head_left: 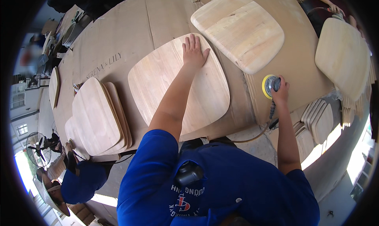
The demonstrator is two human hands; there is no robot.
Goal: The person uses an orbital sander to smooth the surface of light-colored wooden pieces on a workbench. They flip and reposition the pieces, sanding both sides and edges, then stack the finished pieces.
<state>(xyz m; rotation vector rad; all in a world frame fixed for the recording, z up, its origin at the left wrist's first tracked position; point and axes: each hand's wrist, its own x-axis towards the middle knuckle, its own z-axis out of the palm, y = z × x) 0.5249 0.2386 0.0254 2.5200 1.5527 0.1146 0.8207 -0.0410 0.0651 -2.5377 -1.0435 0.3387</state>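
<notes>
Left hand (194,52) lies flat, fingers apart, on a seat (177,90); at 3 o'clock, right hand (281,92) fingers clamp a sander (271,84).

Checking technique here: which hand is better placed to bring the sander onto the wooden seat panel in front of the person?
Right. The right hand already grips the round sander, resting on cardboard just beside the panel. The left hand lies flat on the panel's far edge.
</notes>
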